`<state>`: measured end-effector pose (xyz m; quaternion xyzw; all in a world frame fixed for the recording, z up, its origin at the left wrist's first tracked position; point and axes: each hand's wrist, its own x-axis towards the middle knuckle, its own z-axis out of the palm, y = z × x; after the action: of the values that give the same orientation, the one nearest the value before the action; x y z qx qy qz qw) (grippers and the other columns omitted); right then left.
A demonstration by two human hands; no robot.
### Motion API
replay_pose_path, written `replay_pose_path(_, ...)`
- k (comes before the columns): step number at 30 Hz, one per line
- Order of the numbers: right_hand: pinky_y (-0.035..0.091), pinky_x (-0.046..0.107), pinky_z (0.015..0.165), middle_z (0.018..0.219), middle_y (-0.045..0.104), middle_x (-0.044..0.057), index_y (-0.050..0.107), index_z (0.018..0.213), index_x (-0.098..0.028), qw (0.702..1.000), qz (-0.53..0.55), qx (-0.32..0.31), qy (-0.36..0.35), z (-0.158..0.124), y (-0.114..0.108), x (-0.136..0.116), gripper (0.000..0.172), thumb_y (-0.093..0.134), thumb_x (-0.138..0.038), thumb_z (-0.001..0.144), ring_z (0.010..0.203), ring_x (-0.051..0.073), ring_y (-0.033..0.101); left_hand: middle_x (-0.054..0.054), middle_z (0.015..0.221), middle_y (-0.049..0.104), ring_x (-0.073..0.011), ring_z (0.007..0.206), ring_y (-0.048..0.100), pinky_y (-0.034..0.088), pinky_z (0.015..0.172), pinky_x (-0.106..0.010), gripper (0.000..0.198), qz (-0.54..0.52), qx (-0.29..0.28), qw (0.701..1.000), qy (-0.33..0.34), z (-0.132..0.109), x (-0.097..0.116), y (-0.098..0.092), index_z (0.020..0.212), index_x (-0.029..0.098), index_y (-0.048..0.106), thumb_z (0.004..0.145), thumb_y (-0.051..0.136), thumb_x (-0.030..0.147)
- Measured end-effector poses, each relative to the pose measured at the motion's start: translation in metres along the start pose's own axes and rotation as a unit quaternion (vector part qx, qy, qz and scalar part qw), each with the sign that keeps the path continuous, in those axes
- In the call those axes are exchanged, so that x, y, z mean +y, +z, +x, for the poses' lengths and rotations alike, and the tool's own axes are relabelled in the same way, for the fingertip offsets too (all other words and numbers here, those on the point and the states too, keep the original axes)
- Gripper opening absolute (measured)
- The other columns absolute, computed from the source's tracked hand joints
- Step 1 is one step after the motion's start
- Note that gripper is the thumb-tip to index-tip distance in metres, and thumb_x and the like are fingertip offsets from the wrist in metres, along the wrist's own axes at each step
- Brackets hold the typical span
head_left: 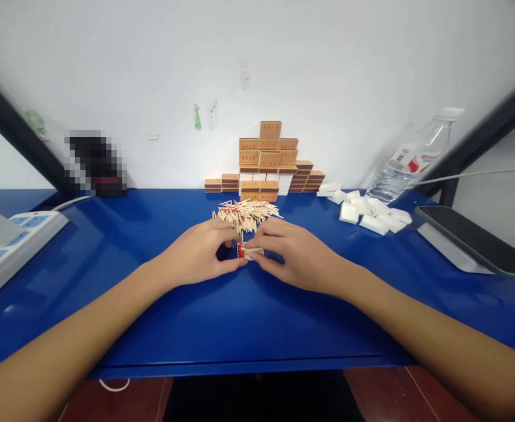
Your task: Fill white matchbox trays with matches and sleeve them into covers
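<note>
Both hands meet at the middle of the blue table (240,316). My left hand (202,255) and my right hand (290,252) pinch a small bundle of red-tipped matches (247,251) between their fingertips, fingers curled around it. Just beyond the hands lies a loose pile of matches (246,212). Behind that, against the white wall, stands a stack of brown matchboxes (267,164) with white inner trays among them.
Several white inner trays (369,214) lie at the right, beside a tilted plastic water bottle (409,158). A dark phone (477,237) rests on a stand at far right. A power strip (6,240) sits at the left edge. A blurred dark object (94,164) is at back left.
</note>
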<state>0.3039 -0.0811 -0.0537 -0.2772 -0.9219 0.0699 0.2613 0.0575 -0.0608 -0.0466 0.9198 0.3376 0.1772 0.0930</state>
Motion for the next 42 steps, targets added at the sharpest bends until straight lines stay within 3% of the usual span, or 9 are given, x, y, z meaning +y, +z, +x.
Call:
replay_pose_path(3,0.052,0.038,0.087,0.104,0.067,0.008,0.073,0.115,-0.023,0.999,0.043,0.002,0.013,0.000,0.006,0.003,0.016,0.062,-0.023,0.103,0.100,0.023,0.060,-0.004,0.088,0.068,-0.0222,0.087,0.061,0.047,0.076,-0.035,0.022,0.000,-0.002,1.000,0.007,0.000,0.000,0.000,0.091,0.019,0.067,0.095,0.070,0.041)
replay_pose_path(9,0.051,0.037,0.092,0.105,0.066,0.007,0.070,0.106,-0.022,0.993,0.111,-0.007,0.046,0.003,0.010,0.001,0.008,0.067,-0.018,0.100,0.104,0.022,0.059,-0.003,0.088,0.067,-0.0211,0.087,0.061,0.046,0.076,-0.034,0.025,-0.005,-0.013,1.000,0.019,0.001,0.000,0.000,0.091,0.019,0.066,0.097,0.071,0.042)
replay_pose_path(21,0.046,0.038,0.096,0.103,0.061,0.005,0.069,0.095,-0.023,0.985,0.122,-0.049,0.110,0.003,0.002,0.002,0.006,0.075,-0.022,0.096,0.108,0.023,0.052,-0.002,0.090,0.069,-0.0198,0.087,0.062,0.045,0.075,-0.032,0.032,-0.019,-0.013,0.999,0.036,0.002,-0.006,0.004,0.095,0.018,0.069,0.093,0.078,0.048)
replay_pose_path(28,0.046,0.038,0.096,0.106,0.059,0.006,0.070,0.099,-0.023,0.987,0.114,-0.063,0.097,0.002,0.000,0.004,0.010,0.075,-0.032,0.097,0.111,0.024,0.050,-0.002,0.089,0.068,-0.0193,0.085,0.061,0.043,0.074,-0.030,0.033,-0.017,-0.012,0.999,0.045,0.003,-0.009,0.005,0.096,0.018,0.070,0.091,0.080,0.048)
replay_pose_path(42,0.045,0.038,0.097,0.109,0.059,0.005,0.067,0.099,-0.024,0.989,0.117,-0.061,0.070,-0.001,0.001,0.005,0.008,0.072,-0.030,0.099,0.111,0.024,0.049,-0.003,0.088,0.068,-0.0195,0.086,0.061,0.044,0.074,-0.031,0.033,-0.016,-0.017,0.999,0.044,0.002,-0.008,0.004,0.095,0.017,0.072,0.092,0.079,0.049)
